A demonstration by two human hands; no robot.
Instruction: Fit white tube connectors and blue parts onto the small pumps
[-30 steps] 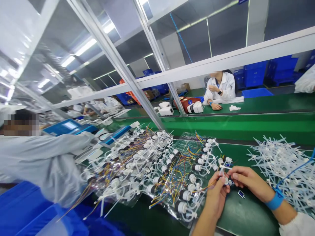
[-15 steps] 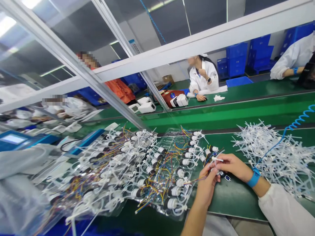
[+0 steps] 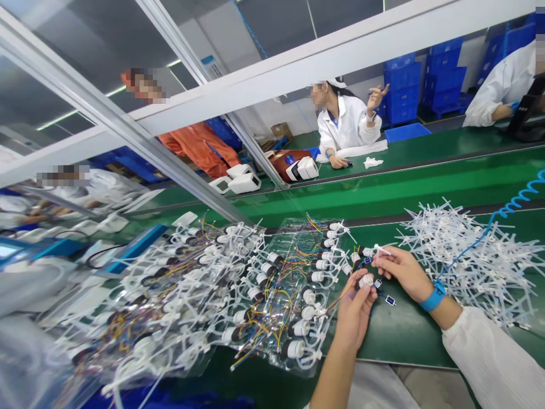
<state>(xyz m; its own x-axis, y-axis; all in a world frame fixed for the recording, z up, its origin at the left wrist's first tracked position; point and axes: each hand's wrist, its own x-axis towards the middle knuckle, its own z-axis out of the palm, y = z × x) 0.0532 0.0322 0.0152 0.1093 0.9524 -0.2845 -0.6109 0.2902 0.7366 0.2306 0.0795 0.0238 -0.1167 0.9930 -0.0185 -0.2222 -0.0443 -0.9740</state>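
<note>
My left hand (image 3: 354, 307) is closed around a small motor pump (image 3: 365, 280), its white round end facing up between thumb and fingers. Thin wires trail from that hand toward the left. Just above and to the right, my right hand (image 3: 402, 274) pinches a white plastic tube piece with a fitting (image 3: 382, 250), held apart from the pump. Below the hands, a small dark blue, silver-edged part (image 3: 390, 300) lies on the green bench. Another white-and-black pump (image 3: 365, 251) sits just behind my right fingertips.
Rows of pumps with tubes and coloured wires (image 3: 293, 328) lie on clear plastic to my left. A heap of white tube pieces (image 3: 464, 255) is at right, crossed by a blue coiled cord (image 3: 522, 193). Across the green divider (image 3: 361, 190) a co-worker (image 3: 347, 122) sits.
My hands were together at the tube piece; now the right hand has drawn it up and away, and the pump's white end shows in my left hand. The co-worker opposite has raised a hand.
</note>
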